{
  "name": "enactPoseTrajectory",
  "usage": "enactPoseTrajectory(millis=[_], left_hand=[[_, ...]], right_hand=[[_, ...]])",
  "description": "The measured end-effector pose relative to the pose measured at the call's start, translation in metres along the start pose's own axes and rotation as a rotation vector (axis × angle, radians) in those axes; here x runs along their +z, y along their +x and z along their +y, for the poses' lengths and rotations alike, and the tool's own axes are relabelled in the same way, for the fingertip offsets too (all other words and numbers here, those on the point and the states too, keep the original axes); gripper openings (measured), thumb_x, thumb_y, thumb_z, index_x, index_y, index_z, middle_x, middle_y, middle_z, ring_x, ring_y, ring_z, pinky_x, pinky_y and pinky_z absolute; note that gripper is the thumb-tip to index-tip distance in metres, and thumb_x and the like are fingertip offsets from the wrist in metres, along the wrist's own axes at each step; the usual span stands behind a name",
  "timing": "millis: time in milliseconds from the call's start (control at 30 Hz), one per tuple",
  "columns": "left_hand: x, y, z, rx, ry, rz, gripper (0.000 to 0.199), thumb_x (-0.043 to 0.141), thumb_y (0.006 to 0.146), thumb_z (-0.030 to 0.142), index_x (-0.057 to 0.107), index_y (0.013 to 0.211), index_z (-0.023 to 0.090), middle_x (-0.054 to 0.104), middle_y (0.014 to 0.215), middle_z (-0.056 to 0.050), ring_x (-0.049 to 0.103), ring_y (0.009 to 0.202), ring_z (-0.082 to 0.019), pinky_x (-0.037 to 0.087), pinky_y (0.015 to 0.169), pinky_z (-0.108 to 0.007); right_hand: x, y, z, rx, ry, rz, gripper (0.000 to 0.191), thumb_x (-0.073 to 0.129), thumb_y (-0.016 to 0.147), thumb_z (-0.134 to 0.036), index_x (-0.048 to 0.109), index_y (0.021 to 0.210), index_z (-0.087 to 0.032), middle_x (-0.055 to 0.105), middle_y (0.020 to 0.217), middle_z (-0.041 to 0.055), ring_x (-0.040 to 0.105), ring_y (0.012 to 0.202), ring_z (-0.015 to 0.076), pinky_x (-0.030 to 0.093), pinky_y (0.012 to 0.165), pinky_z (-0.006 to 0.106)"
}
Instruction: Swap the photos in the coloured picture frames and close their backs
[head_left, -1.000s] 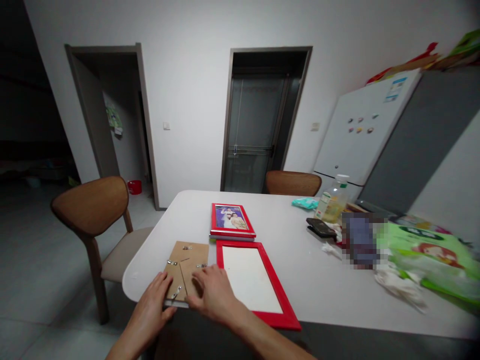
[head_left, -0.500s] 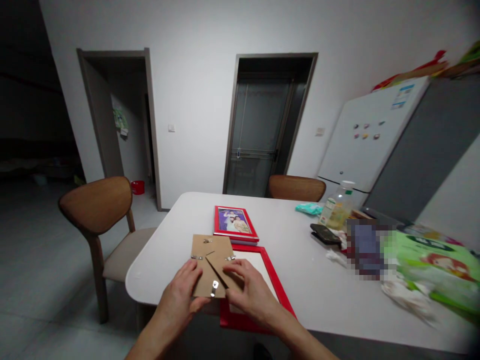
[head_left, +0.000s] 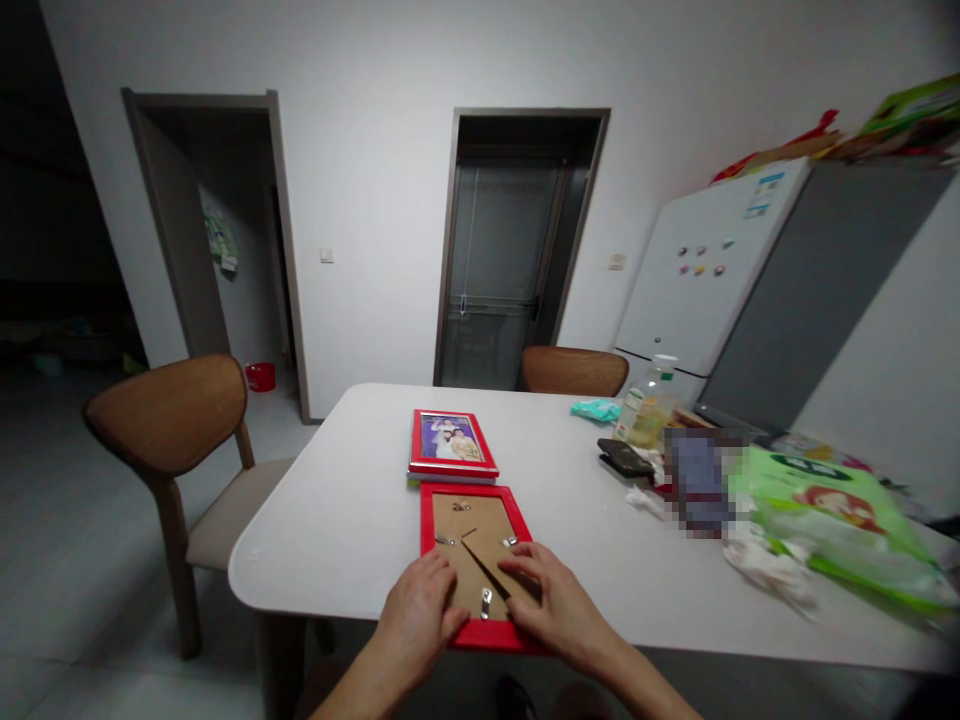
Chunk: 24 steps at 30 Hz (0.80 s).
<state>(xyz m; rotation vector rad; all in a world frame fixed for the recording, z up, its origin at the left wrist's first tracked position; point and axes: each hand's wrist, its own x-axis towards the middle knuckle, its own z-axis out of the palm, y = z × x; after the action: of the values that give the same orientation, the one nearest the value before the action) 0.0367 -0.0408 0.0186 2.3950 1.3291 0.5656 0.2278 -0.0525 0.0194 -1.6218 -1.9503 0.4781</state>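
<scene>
A brown picture-frame backing board [head_left: 469, 572] with metal clips lies within the red picture frame [head_left: 427, 520] at the table's front edge. A slit, or the edge of a stand flap, runs diagonally across the board. My left hand [head_left: 421, 603] grips the board's lower left edge, its thumb by the frame's near side. At the lower right, my right hand [head_left: 559, 610] has its fingers curled on the board near the slit. Whether the board sits fully flush cannot be seen. Just beyond lies another red picture frame [head_left: 454, 440] with a photo facing up.
On the table's [head_left: 337, 500] right side are a phone-like black object [head_left: 626, 459], a bottle of yellowish liquid [head_left: 643, 405], a teal packet [head_left: 596, 411], crumpled tissue [head_left: 772, 570] and a green package [head_left: 840, 515]. Wooden chairs [head_left: 169, 410] stand left and behind.
Both hands have moved right and slightly down with the backing board, from above the red frame's left side into its opening. The view has shifted a little to the right.
</scene>
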Motion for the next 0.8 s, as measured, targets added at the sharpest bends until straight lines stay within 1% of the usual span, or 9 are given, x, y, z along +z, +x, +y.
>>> enactPoseTrajectory(millis=[67,167,233,333,400,500,567,633,800], left_hand=[[0.002,0.000,-0.002,0.013,0.005,0.001,0.031,0.055,0.070,0.017,0.056,0.100,0.012,0.053,0.116,-0.011,0.041,0.113,-0.023,0.032,0.097,-0.034],[0.004,-0.003,-0.002,0.015,0.014,0.008,0.029,0.053,0.071,0.018,0.056,0.099,0.014,0.052,0.117,-0.010,0.039,0.114,-0.023,0.031,0.097,-0.037],[0.004,-0.007,-0.001,0.036,0.017,0.011,0.032,0.055,0.071,0.021,0.055,0.102,0.014,0.050,0.118,-0.011,0.039,0.115,-0.024,0.029,0.097,-0.041],[0.004,-0.011,0.000,0.085,0.014,-0.035,0.046,0.061,0.067,0.031,0.051,0.108,0.014,0.047,0.122,-0.013,0.038,0.115,-0.027,0.024,0.098,-0.047],[0.004,-0.013,0.001,0.101,0.023,-0.062,0.051,0.064,0.064,0.035,0.050,0.109,0.015,0.046,0.122,-0.013,0.038,0.115,-0.028,0.022,0.098,-0.049],[0.004,-0.012,0.000,0.102,0.041,-0.061,0.050,0.064,0.063,0.036,0.051,0.108,0.017,0.047,0.122,-0.011,0.039,0.114,-0.027,0.022,0.098,-0.047],[0.004,-0.012,0.000,0.102,0.046,-0.062,0.049,0.063,0.064,0.037,0.051,0.108,0.018,0.047,0.122,-0.011,0.039,0.114,-0.026,0.023,0.097,-0.046],[0.004,-0.011,0.000,0.100,0.050,-0.063,0.050,0.063,0.063,0.038,0.051,0.107,0.018,0.047,0.122,-0.011,0.040,0.114,-0.026,0.024,0.097,-0.046],[0.003,-0.011,0.002,0.078,0.058,-0.059,0.051,0.063,0.064,0.039,0.051,0.108,0.017,0.047,0.122,-0.011,0.040,0.113,-0.026,0.025,0.096,-0.046]], right_hand=[[0.005,0.000,0.002,-0.012,-0.032,0.005,0.036,0.046,0.058,-0.016,0.061,0.091,-0.019,0.052,0.103,0.0077,0.046,0.100,0.0197,0.033,0.090,0.031],[0.009,-0.004,0.006,-0.059,-0.085,0.021,0.034,0.047,0.062,-0.018,0.061,0.093,-0.020,0.052,0.104,0.0076,0.044,0.100,0.0207,0.032,0.090,0.033],[0.010,-0.006,0.009,-0.092,-0.119,0.032,0.030,0.048,0.066,-0.023,0.061,0.093,-0.022,0.052,0.105,0.0073,0.044,0.100,0.0211,0.032,0.089,0.034],[0.010,-0.003,0.013,-0.122,-0.156,0.043,0.027,0.047,0.071,-0.028,0.061,0.093,-0.022,0.052,0.105,0.0071,0.044,0.100,0.0206,0.032,0.087,0.033],[0.010,0.003,0.016,-0.102,-0.192,0.079,0.028,0.044,0.074,-0.026,0.060,0.095,-0.020,0.053,0.104,0.0074,0.044,0.098,0.0197,0.032,0.086,0.031],[0.008,0.014,0.018,-0.017,-0.282,0.143,0.029,0.040,0.076,-0.024,0.060,0.096,-0.019,0.054,0.100,0.0079,0.044,0.094,0.0189,0.033,0.084,0.029],[0.008,0.019,0.018,0.015,-0.342,0.148,0.028,0.039,0.077,-0.024,0.061,0.094,-0.020,0.053,0.098,0.0075,0.044,0.092,0.0188,0.033,0.082,0.028],[0.008,0.022,0.018,0.017,-0.385,0.134,0.027,0.038,0.078,-0.024,0.061,0.090,-0.020,0.052,0.096,0.0072,0.043,0.091,0.0187,0.032,0.080,0.028],[0.013,0.025,0.018,0.017,-0.420,0.147,0.026,0.038,0.077,-0.022,0.061,0.087,-0.018,0.051,0.090,0.0083,0.042,0.086,0.0190,0.032,0.079,0.027]])
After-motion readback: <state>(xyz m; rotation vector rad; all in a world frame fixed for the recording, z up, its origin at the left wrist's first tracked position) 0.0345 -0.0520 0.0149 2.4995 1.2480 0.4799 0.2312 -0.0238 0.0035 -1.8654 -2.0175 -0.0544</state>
